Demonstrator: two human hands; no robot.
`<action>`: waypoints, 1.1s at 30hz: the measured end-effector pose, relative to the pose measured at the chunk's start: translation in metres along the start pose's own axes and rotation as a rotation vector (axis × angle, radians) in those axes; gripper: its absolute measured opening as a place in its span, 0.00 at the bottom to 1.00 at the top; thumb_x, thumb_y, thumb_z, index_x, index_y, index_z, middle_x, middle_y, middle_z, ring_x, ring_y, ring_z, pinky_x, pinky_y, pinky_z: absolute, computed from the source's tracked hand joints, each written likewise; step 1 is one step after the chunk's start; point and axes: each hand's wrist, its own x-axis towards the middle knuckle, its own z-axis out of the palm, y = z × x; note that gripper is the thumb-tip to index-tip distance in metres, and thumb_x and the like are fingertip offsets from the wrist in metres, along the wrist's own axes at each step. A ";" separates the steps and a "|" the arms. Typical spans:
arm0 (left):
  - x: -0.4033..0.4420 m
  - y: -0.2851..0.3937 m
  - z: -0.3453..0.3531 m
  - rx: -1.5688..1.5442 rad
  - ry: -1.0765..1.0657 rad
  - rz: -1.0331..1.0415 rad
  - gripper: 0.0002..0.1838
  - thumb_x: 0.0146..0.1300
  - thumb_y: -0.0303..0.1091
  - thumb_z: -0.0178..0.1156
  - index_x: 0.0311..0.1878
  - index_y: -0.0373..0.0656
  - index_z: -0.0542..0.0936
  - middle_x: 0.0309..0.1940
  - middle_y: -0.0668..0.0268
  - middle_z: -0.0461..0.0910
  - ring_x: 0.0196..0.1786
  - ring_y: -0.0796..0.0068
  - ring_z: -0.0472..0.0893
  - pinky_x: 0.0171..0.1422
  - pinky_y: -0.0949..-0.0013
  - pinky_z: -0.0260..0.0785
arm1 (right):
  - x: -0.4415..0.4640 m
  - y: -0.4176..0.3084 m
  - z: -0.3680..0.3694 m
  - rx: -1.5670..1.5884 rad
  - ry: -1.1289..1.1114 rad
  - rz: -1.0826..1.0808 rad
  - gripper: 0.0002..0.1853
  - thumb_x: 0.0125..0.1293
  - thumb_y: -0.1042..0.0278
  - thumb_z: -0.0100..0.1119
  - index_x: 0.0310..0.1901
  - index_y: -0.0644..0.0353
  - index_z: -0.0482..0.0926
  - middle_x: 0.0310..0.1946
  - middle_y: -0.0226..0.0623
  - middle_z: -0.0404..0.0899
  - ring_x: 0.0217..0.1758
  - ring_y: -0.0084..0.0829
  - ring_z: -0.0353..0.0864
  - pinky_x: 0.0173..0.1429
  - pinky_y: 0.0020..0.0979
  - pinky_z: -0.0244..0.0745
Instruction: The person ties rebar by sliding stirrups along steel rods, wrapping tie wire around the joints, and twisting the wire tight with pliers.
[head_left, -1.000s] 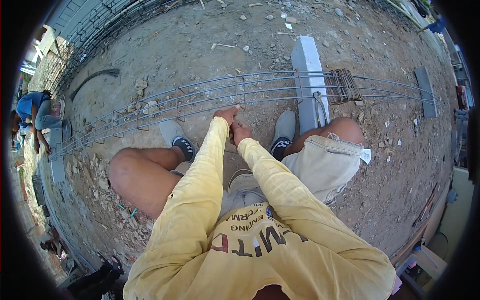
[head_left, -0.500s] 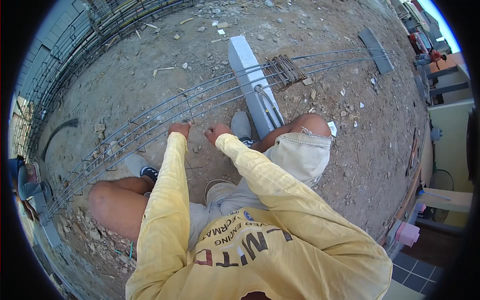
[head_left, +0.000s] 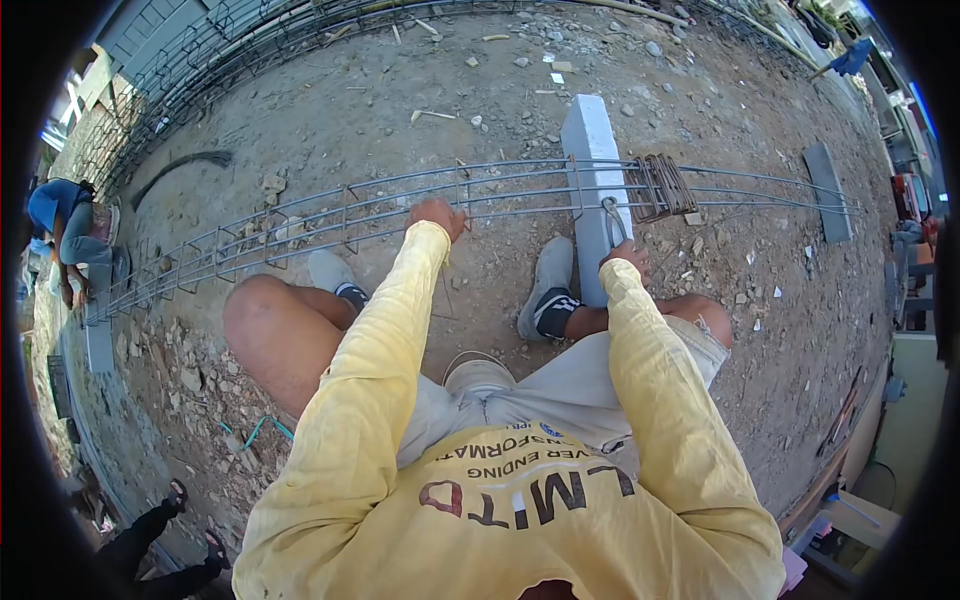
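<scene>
A long cage of thin steel bars (head_left: 390,203) with square ties runs across in front of me. My left hand (head_left: 437,216) is at its near bar, fingers closed around something I cannot make out, with a thin wire hanging below. My right hand (head_left: 625,258) is closed on the handles of the pincers (head_left: 614,218), which lie on the white block (head_left: 592,150) under the cage. Just right of the block, a bundle of bent steel ties (head_left: 664,188) hangs around the bars.
A second block (head_left: 828,190) supports the cage's right end, another (head_left: 98,325) its left end. A person in blue (head_left: 62,215) crouches there. More steel cages (head_left: 190,75) stand at the back left. A dark wire bundle (head_left: 180,168) and rubble lie on the ground.
My hands were close together near the cage; now the right one has moved right to the pincers, and the left is up at the near bar. The view has swung too.
</scene>
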 end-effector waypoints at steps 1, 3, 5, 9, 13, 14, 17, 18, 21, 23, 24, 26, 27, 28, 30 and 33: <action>0.003 -0.005 0.000 -0.004 0.046 0.035 0.21 0.61 0.50 0.57 0.44 0.41 0.84 0.50 0.50 0.81 0.51 0.48 0.81 0.58 0.51 0.72 | 0.000 -0.001 -0.002 -0.007 -0.008 0.002 0.18 0.64 0.60 0.57 0.57 0.41 0.75 0.64 0.36 0.66 0.69 0.47 0.65 0.65 0.53 0.63; 0.012 -0.014 0.000 -0.103 0.014 0.049 0.23 0.61 0.52 0.56 0.44 0.41 0.84 0.52 0.51 0.80 0.54 0.49 0.80 0.60 0.52 0.71 | 0.005 0.000 0.002 -0.026 0.044 0.038 0.17 0.64 0.60 0.58 0.55 0.44 0.77 0.60 0.36 0.70 0.67 0.46 0.67 0.63 0.50 0.66; 0.019 -0.021 -0.001 -0.152 -0.094 0.051 0.23 0.62 0.52 0.55 0.46 0.41 0.83 0.53 0.51 0.80 0.56 0.49 0.78 0.61 0.52 0.69 | 0.023 -0.002 0.029 -0.046 0.165 0.098 0.17 0.62 0.61 0.58 0.53 0.47 0.78 0.55 0.38 0.76 0.62 0.46 0.73 0.60 0.47 0.70; 0.050 -0.037 0.023 -0.176 -0.245 0.140 0.24 0.65 0.51 0.52 0.51 0.41 0.81 0.56 0.49 0.78 0.58 0.47 0.77 0.64 0.53 0.67 | 0.068 0.012 0.052 0.138 0.067 -0.094 0.16 0.57 0.67 0.61 0.48 0.56 0.78 0.36 0.37 0.80 0.45 0.40 0.81 0.50 0.44 0.73; 0.077 -0.047 0.049 -0.141 -0.249 0.253 0.24 0.66 0.52 0.52 0.50 0.41 0.82 0.49 0.51 0.80 0.52 0.51 0.80 0.61 0.56 0.68 | -0.017 -0.007 -0.012 0.744 0.044 -0.318 0.09 0.59 0.72 0.55 0.41 0.61 0.74 0.31 0.44 0.80 0.33 0.34 0.84 0.32 0.37 0.79; 0.081 -0.046 0.043 -0.088 -0.311 0.323 0.26 0.67 0.52 0.50 0.53 0.40 0.80 0.55 0.49 0.77 0.57 0.49 0.77 0.64 0.55 0.66 | -0.028 -0.014 -0.016 0.953 -0.048 -0.342 0.07 0.60 0.72 0.53 0.40 0.61 0.73 0.34 0.48 0.81 0.33 0.32 0.84 0.29 0.36 0.79; 0.074 -0.042 0.027 -0.103 -0.402 0.330 0.29 0.67 0.54 0.49 0.56 0.38 0.79 0.60 0.47 0.74 0.61 0.47 0.75 0.66 0.54 0.65 | -0.068 -0.028 -0.012 1.263 -0.309 -0.507 0.07 0.61 0.78 0.51 0.40 0.59 0.71 0.31 0.37 0.76 0.28 0.27 0.81 0.23 0.27 0.78; 0.071 -0.042 0.024 -0.135 -0.419 0.298 0.29 0.66 0.55 0.50 0.56 0.38 0.79 0.59 0.47 0.75 0.60 0.47 0.76 0.66 0.54 0.65 | -0.086 -0.030 -0.012 1.297 -0.426 -0.521 0.07 0.61 0.79 0.51 0.40 0.58 0.72 0.31 0.34 0.74 0.28 0.27 0.80 0.24 0.27 0.78; 0.115 -0.061 0.083 -0.212 -0.322 0.114 0.25 0.65 0.55 0.53 0.47 0.44 0.84 0.40 0.58 0.85 0.42 0.61 0.83 0.50 0.60 0.71 | -0.128 -0.026 0.009 1.183 -0.645 -0.501 0.07 0.62 0.76 0.54 0.42 0.58 0.73 0.31 0.33 0.77 0.29 0.26 0.81 0.28 0.28 0.80; 0.111 -0.059 0.080 -0.188 -0.330 0.116 0.24 0.65 0.56 0.53 0.48 0.45 0.84 0.39 0.59 0.85 0.42 0.61 0.83 0.50 0.60 0.71 | -0.145 -0.026 0.023 1.121 -0.779 -0.430 0.08 0.62 0.74 0.56 0.43 0.58 0.74 0.30 0.32 0.77 0.29 0.26 0.81 0.29 0.29 0.79; 0.110 -0.059 0.078 -0.176 -0.332 0.117 0.24 0.65 0.56 0.53 0.48 0.46 0.84 0.38 0.60 0.85 0.41 0.61 0.83 0.50 0.60 0.71 | -0.152 -0.028 0.025 1.079 -0.830 -0.411 0.08 0.62 0.74 0.57 0.43 0.59 0.75 0.29 0.32 0.77 0.28 0.25 0.80 0.28 0.29 0.78; 0.108 -0.058 0.076 -0.073 -0.316 0.221 0.25 0.65 0.58 0.52 0.48 0.47 0.84 0.39 0.60 0.85 0.42 0.61 0.83 0.50 0.60 0.71 | -0.159 -0.030 0.030 0.976 -0.864 -0.437 0.09 0.62 0.72 0.58 0.44 0.59 0.76 0.28 0.31 0.77 0.27 0.25 0.79 0.28 0.29 0.76; 0.109 -0.056 0.073 -0.022 -0.306 0.274 0.25 0.65 0.58 0.52 0.48 0.48 0.84 0.39 0.61 0.85 0.43 0.60 0.83 0.50 0.60 0.71 | -0.159 -0.032 0.035 0.916 -0.847 -0.486 0.09 0.62 0.71 0.58 0.44 0.59 0.77 0.27 0.31 0.78 0.28 0.24 0.80 0.29 0.29 0.76; 0.101 -0.051 0.063 -0.040 -0.316 0.235 0.26 0.65 0.59 0.52 0.48 0.48 0.84 0.41 0.60 0.85 0.44 0.59 0.83 0.51 0.59 0.71 | -0.155 -0.032 0.044 0.855 -0.831 -0.534 0.10 0.62 0.70 0.59 0.45 0.59 0.77 0.27 0.31 0.78 0.28 0.24 0.80 0.29 0.28 0.75; 0.089 -0.046 0.052 -0.074 -0.339 0.153 0.27 0.65 0.61 0.51 0.49 0.48 0.83 0.44 0.59 0.84 0.47 0.57 0.82 0.53 0.58 0.70 | -0.150 -0.033 0.061 0.709 -0.699 -0.707 0.14 0.61 0.66 0.60 0.48 0.57 0.79 0.26 0.36 0.78 0.31 0.29 0.82 0.35 0.31 0.74; 0.092 -0.045 0.055 -0.132 -0.356 0.093 0.31 0.61 0.58 0.58 0.55 0.39 0.80 0.60 0.48 0.75 0.63 0.50 0.74 0.67 0.56 0.65 | -0.153 -0.034 0.058 0.462 -0.553 -0.855 0.17 0.59 0.63 0.60 0.50 0.55 0.79 0.27 0.43 0.78 0.34 0.39 0.82 0.40 0.36 0.74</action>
